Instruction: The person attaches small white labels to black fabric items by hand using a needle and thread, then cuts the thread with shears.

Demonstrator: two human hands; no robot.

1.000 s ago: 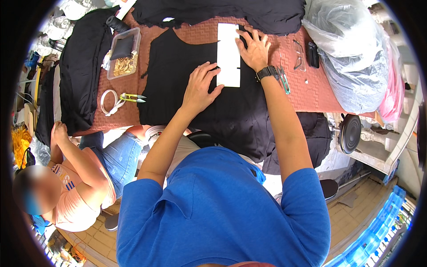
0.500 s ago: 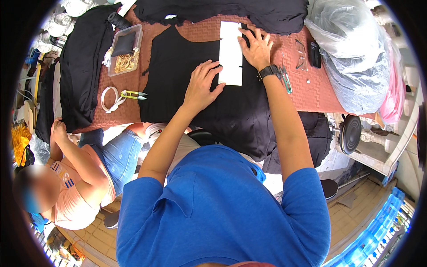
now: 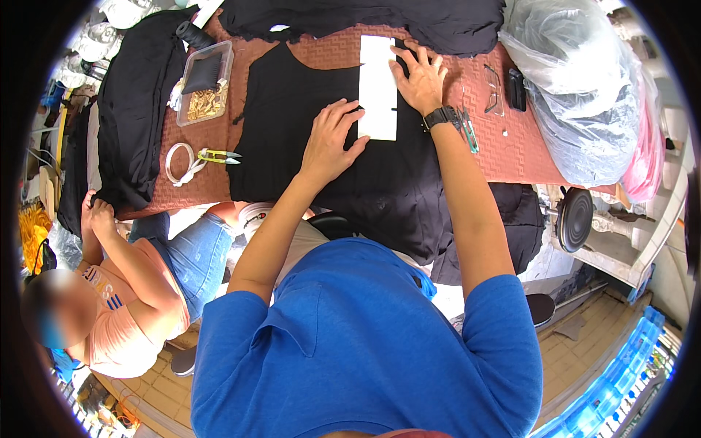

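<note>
White rectangular template lay flat on black fabric between two hands

It sat near the middle of the worktop, with its long sides running away from the person and small dark notches at its edges. The left hand rested on the fabric at its left side, fingers spread a little and thumb held apart, the tips of index finger and thumb reaching its edge near the lower end. The right hand lay opposite, at the upper part of the right edge, its fingers fanned out and pinching nothing. A dark wristwatch circled the right wrist.

Just beside that wrist lay teal thread snips; farther right were eyeglasses, a black case and a large clear plastic bag. On the left, yellow-green thread snips touched the fabric's edge, beside a white looped band. Beyond these stood a clear plastic box with small gold-coloured pieces and a black packet in it, near a black thread spool. At far left, a seated co-worker's hands were together by dark cloth; what they gripped could not be made out.
</note>
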